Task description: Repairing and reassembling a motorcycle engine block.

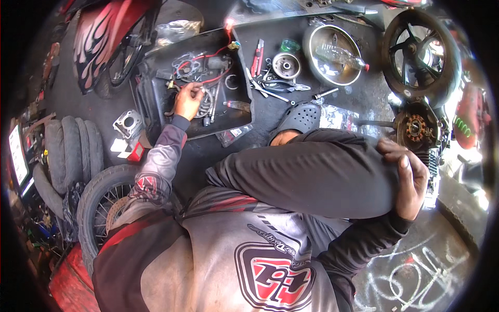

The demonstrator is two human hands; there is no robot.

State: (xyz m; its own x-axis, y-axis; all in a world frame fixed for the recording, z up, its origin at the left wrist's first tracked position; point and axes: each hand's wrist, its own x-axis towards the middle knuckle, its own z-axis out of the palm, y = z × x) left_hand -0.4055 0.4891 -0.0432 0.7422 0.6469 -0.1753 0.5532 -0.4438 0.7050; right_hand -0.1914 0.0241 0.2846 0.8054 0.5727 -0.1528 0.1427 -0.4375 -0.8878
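My left hand (pixel 188 103) reaches into a black plastic tray (pixel 248 83) of loose engine parts. Its thumb and fingertips are drawn together over the parts; whatever they pinch is too small to make out. Beside the fingers are a red wire (pixel 212 80), thin gaskets (pixel 189 68) and a coiled grey hose or cable (pixel 208 106). A small tube (pixel 237 105) lies by the tray's right wall. My right hand (pixel 410 179) rests on my bent knee (pixel 374 177) with its fingers spread loosely, holding nothing.
Right of the tray lie a red utility knife (pixel 257 57), pliers (pixel 286 85) and a round metal drum (pixel 286 66). A basin (pixel 311 52) holds a plastic bottle (pixel 338 56). An engine (pixel 416 127) and a wheel (pixel 452 67) stand right; a cylinder block (pixel 127 124) and tyres (pixel 73 151) left.
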